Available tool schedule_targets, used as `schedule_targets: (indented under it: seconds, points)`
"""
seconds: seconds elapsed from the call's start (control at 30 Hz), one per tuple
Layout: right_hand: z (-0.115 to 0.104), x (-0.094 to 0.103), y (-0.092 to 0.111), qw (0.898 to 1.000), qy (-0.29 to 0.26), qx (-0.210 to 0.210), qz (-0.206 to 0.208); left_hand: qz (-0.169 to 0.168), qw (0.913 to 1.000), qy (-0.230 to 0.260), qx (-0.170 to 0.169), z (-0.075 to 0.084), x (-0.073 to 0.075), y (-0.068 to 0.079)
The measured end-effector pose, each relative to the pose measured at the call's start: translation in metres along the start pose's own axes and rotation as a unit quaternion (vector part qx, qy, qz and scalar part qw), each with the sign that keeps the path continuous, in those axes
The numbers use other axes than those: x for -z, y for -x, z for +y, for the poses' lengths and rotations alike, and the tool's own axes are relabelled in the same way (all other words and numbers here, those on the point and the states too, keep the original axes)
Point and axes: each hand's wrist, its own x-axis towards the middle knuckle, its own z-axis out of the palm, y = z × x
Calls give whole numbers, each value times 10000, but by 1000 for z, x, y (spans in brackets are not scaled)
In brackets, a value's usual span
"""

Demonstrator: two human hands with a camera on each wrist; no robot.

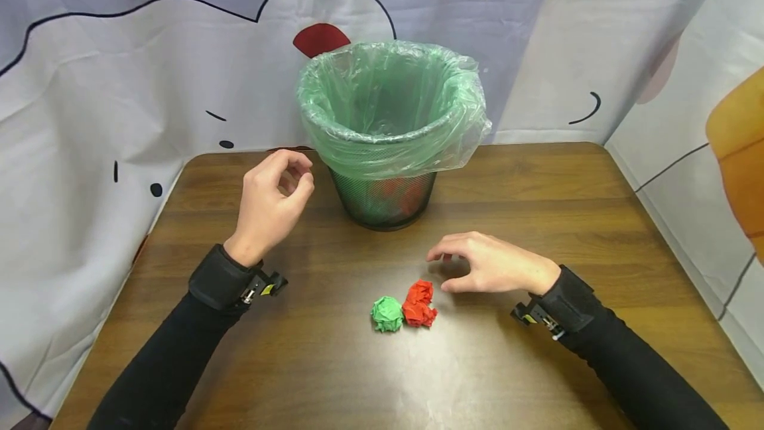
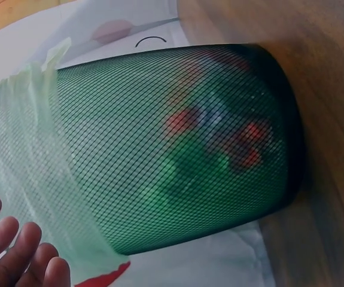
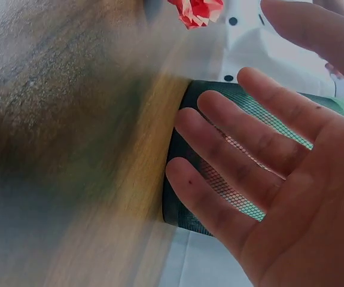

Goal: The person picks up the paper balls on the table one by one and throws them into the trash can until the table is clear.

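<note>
On the table lie a crumpled green paper ball (image 1: 387, 314) and, touching it on the right, crumpled red paper (image 1: 420, 304). My right hand (image 1: 492, 264) hovers just right of the red paper, thumb and fingers spread apart with nothing between them; the right wrist view shows its bare palm (image 3: 303, 179). Beside a black mesh bin (image 1: 384, 208) on its left, my left hand (image 1: 276, 198) is raised near rim height, fingers loosely bent and holding nothing. A green plastic liner (image 1: 382, 151) covers the bin's rim. Through the mesh, red and green crumpled pieces (image 2: 189, 167) show inside the bin.
The brown wooden table (image 1: 310, 363) reaches back to a patterned fabric curtain (image 1: 89, 105) behind the bin. More fabric hangs along the right side, with an orange-yellow shape (image 1: 740, 158) at the right edge of the head view.
</note>
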Motion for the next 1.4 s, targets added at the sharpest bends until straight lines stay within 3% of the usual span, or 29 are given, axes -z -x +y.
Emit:
schedule_targets:
  seconds: [0.23,0.5,0.9,1.4]
  points:
    - [-5,-7,-3,9999,-35,124,-85,-126,9999,28,17,-1,-6,5]
    - [-17,-19,-8,9981,557,-67,-272,-216,9997,-51,47,-3,-9,10]
    - [-25,-29,-10,9946,923,350,-330,-333,9993,-84,118,-2,-13,14]
    - [-26,-23,-11,9965,751,307,-215,-399,9988,-79,274,-9,-13,22]
